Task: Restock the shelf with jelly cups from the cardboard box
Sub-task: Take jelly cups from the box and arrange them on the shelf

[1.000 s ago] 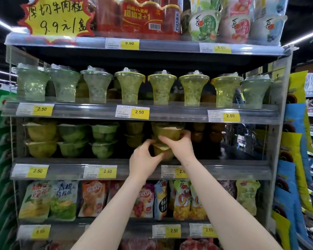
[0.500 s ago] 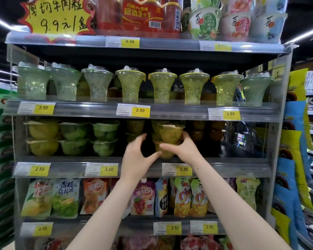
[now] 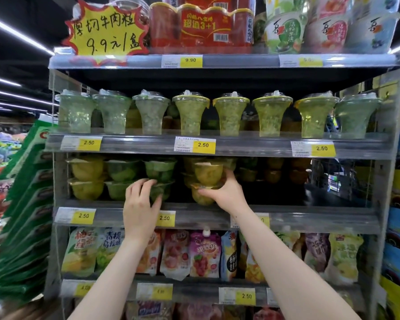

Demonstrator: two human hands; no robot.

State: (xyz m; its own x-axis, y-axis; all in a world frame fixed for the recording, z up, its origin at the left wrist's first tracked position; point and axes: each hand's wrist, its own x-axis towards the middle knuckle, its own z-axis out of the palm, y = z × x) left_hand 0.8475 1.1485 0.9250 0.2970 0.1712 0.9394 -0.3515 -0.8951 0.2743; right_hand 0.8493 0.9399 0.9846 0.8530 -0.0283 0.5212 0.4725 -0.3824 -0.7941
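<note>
Two yellow jelly cups (image 3: 207, 174) stand stacked at the middle of the third shelf (image 3: 194, 207). My right hand (image 3: 225, 192) grips this stack from the right, thumb under the rim of the lower cup (image 3: 200, 197). To the left stand stacks of green jelly cups (image 3: 160, 169) and yellow ones (image 3: 87, 168). My left hand (image 3: 140, 204) rests with spread fingers on the lower green cup (image 3: 158, 191) of the nearest green stack. The cardboard box is out of view.
Tall green and yellow cups (image 3: 191, 114) line the shelf above. Drink pouches (image 3: 204, 255) hang below. The right part of the third shelf (image 3: 333, 199) is dark, with a few cups far back. Green packs (image 3: 26, 204) lean at the left.
My left hand moved left from the yellow stack to the green cups. My right hand stays on the yellow stack. The view shifted closer and slightly up.
</note>
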